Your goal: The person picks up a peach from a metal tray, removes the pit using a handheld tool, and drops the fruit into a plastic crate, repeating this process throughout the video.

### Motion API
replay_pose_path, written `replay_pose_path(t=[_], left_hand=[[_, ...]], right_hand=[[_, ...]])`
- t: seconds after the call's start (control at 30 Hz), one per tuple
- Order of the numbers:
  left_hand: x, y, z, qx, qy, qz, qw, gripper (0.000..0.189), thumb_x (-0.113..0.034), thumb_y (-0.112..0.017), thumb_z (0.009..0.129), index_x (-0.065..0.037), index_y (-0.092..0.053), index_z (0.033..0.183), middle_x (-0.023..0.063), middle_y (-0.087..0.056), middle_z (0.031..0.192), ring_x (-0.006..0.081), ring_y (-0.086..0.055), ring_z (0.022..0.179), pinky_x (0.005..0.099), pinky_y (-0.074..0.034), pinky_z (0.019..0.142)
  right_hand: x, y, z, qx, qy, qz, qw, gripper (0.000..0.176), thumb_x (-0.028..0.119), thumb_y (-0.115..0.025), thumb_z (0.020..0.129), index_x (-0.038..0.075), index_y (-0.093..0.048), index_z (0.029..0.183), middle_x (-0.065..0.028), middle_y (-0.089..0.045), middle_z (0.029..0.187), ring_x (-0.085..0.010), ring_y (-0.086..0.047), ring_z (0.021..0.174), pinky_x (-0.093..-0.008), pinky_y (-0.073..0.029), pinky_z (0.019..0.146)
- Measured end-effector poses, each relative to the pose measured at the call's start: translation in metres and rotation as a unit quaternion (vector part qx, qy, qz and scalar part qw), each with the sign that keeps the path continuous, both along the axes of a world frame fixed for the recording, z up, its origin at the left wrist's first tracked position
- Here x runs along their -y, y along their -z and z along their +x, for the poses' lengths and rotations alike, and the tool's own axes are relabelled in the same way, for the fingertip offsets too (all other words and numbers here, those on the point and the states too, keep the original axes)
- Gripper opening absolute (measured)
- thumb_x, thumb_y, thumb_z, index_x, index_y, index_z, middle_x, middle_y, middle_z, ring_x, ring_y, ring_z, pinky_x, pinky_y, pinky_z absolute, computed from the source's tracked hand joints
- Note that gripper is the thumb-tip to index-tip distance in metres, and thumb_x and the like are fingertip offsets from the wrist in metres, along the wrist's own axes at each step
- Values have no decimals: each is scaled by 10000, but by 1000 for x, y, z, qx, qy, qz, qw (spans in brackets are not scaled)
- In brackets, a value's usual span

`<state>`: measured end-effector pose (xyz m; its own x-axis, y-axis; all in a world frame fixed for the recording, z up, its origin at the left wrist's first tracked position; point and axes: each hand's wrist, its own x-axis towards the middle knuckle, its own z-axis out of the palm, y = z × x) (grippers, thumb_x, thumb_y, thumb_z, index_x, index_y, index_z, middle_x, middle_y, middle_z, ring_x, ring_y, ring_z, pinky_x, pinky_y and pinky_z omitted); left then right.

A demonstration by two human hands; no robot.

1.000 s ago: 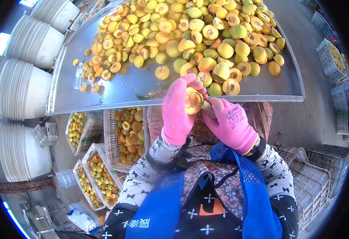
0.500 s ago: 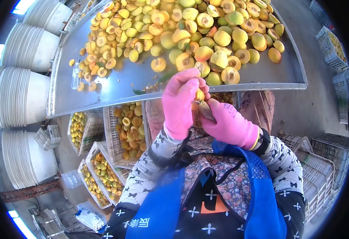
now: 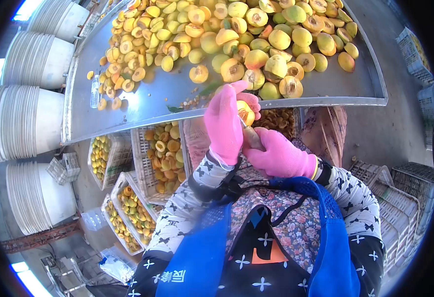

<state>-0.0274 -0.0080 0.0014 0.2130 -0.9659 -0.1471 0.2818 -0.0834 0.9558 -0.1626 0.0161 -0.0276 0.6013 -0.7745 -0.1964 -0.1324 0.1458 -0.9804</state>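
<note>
Two gloved hands meet in the head view, close to the near rim of the tray (image 3: pixel 142 108). The left hand (image 3: pixel 224 123) cups a fruit (image 3: pixel 246 113) between palm and curled fingers, while the right hand (image 3: pixel 281 156) is wrapped around the handle of a tool (image 3: pixel 252 138). What matters most is how tool and fruit line up: from the right hand, the fruit lies up and to the left, and the tool's long axis slants that way, its thin end at the fruit's lower edge (whether in the flesh or merely against it, I cannot tell). The left hand is nearer, being in contact with the fruit; the right stands just beside it, behind the tool. Past the rim, a heap (image 3: pixel 209 43) of whole and halved ones lies on the tray.
</note>
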Motion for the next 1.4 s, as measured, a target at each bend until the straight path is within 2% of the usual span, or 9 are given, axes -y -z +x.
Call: replay_pose_path(t=[0.1,0.33,0.63,0.87,1.0,1.13,1.23,1.33,1.4], left_hand=[[5,-2,13,-44,120,-10,992,413,-316,-475,1057,55,-614,1176,138,-681,807,194,-642,672,304,-547,606],[21,0,27,-26,329,-3,944,445,-325,-431,1067,57,-646,1149,135,-682,787,191,-638,681,304,-519,645],[-17,-28,145,178,170,161,956,399,-275,-554,1020,55,-615,1237,134,-718,971,194,-673,870,312,-538,770],[65,42,193,361,1,133,923,561,-351,-673,935,7,-550,1350,147,-615,1306,215,-617,1087,328,-472,955],[133,130,160,735,-39,49,675,665,-387,-751,847,-29,-534,1363,197,-634,1233,336,-645,1039,424,-506,898],[128,124,126,641,36,-42,766,541,-233,-703,846,-95,-559,1349,189,-612,1210,331,-656,967,412,-522,866],[100,80,120,149,57,39,986,473,-94,-645,881,-54,-552,1343,140,-653,1083,175,-641,791,288,-525,714],[57,29,101,-77,116,-42,989,446,-43,-637,882,-8,-550,1317,132,-672,1089,185,-650,808,304,-534,725],[39,13,83,233,89,-176,952,413,-31,-628,882,9,-556,1287,127,-685,1070,192,-658,848,304,-535,760]], right_hand=[[14,-27,-16,82,-88,265,957,202,206,-637,914,14,-585,949,-45,-582,644,-152,-565,505,-301,-433,462],[15,-20,-32,207,-150,378,890,151,161,-647,904,24,-595,938,-2,-547,613,-96,-508,461,-242,-369,419],[27,-2,-49,-98,-162,217,958,249,242,-677,901,20,-600,985,-37,-597,688,-120,-581,557,-282,-452,506],[57,20,-59,-255,-32,-78,963,327,254,-683,859,7,-612,1061,-208,-679,847,-350,-682,752,-428,-529,685],[48,-25,-72,-243,0,-13,970,363,235,-715,848,19,-620,1124,-193,-682,849,-338,-679,746,-401,-532,692],[33,-23,-84,-268,-26,-25,963,377,227,-723,856,26,-620,1159,-189,-691,900,-370,-679,843,-418,-536,760],[25,-11,-68,-187,40,-157,969,401,228,-734,855,28,-605,1179,-195,-691,984,-374,-683,904,-413,-544,776],[28,-19,-31,-127,97,-276,948,416,226,-739,853,39,-589,1192,-187,-691,997,-363,-683,917,-413,-546,773],[32,-26,-7,-116,122,-351,921,414,228,-736,853,48,-582,1192,-170,-685,957,-349,-681,881,-419,-541,747]])
